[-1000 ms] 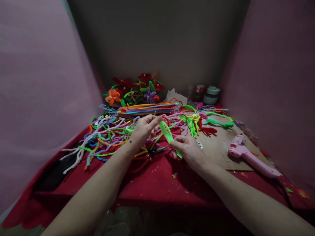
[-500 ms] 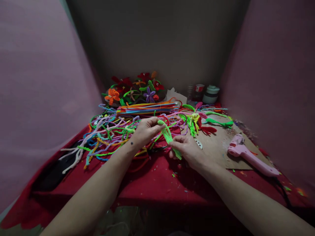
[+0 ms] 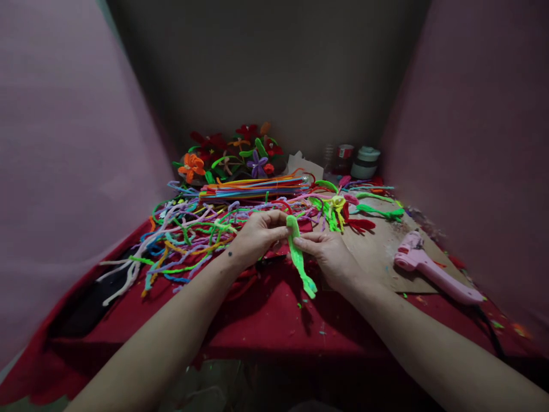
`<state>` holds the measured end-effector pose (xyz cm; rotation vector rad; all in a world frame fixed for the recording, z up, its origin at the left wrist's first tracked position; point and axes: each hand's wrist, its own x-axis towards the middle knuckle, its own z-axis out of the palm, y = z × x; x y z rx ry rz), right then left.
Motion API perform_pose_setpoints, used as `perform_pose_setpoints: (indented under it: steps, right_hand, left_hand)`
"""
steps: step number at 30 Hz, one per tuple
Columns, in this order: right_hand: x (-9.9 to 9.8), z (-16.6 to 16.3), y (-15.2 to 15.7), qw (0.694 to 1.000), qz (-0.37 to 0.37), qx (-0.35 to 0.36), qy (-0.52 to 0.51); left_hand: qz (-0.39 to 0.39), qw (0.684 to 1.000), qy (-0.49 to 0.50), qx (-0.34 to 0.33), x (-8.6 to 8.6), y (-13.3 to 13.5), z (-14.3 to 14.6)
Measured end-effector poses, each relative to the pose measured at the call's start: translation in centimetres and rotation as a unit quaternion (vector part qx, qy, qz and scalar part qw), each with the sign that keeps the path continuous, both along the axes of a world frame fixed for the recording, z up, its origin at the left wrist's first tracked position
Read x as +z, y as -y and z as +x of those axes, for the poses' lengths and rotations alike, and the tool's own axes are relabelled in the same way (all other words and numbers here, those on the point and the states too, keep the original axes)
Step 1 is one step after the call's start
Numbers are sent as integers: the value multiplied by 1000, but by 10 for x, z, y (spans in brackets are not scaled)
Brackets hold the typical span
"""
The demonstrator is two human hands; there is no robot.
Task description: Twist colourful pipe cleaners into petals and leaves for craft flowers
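A bright green leaf of bent pipe cleaners [image 3: 299,260] hangs between my hands above the front of the table, its twisted lower end pointing down. My left hand [image 3: 261,233] pinches its rounded upper end between thumb and fingers. Against the leaf's right edge, just below that, my right hand [image 3: 328,252] closes with thumb and forefinger; its other fingers are partly hidden. Left of and behind my left hand lies a tangle of coloured pipe cleaners [image 3: 189,243].
A pink glue gun [image 3: 435,273] rests at the right, partly on a cardboard sheet [image 3: 371,260]. Behind are a bundle of straight pipe cleaners [image 3: 257,187], pipe-cleaner flowers [image 3: 257,166] and a lidded jar [image 3: 365,162]. Red cloth [image 3: 266,320] covers the table.
The leaf now hangs straighter, its lower end freed from my right fingers. My right hand has moved up along it towards my left hand.
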<state>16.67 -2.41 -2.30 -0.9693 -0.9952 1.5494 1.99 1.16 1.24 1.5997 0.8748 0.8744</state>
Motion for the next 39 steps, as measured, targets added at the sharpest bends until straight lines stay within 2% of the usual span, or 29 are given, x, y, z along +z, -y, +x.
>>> perform_pose_setpoints:
  steps: [4, 8, 13, 19, 24, 26, 28, 30, 32, 35, 39]
  right_hand:
    - [2, 0, 0, 1000, 13, 24, 6]
    - [3, 1, 0, 999, 7, 8, 39]
    - [0, 0, -2, 998, 4, -2, 66]
    - [-5, -1, -4, 995, 25, 31, 86]
    - [-5, -1, -4, 991, 39, 16, 123]
    - [-5, -1, -4, 990, 43, 22, 131]
    - [-4, -1, -4, 990, 44, 37, 126]
    - [-4, -1, -3, 993, 38, 60, 94]
    - [-3, -1, -2, 995, 16, 86, 41]
    - [-4, -1, -1, 993, -26, 112, -15]
    - [-4, 0, -1, 995, -31, 96, -27]
  left_hand:
    - [3, 1000, -6, 3, -3, 0, 1]
    - [20, 999, -37, 5, -5, 1, 3]
    - [64, 992, -90, 53, -6, 4, 7]
    - [91, 991, -92, 38, -12, 2, 8]
    - [122, 987, -88, 49, -12, 2, 8]
    - [100, 991, -76, 50, -10, 4, 9]
    - [42, 997, -46, 42, -9, 5, 9]
    - [-28, 999, -1, 25, -10, 5, 10]
    - [-63, 997, 34, 16, -11, 4, 9]
    - [-64, 996, 49, 25, -12, 2, 8]
    - [-47, 998, 20, 41, -9, 2, 7]
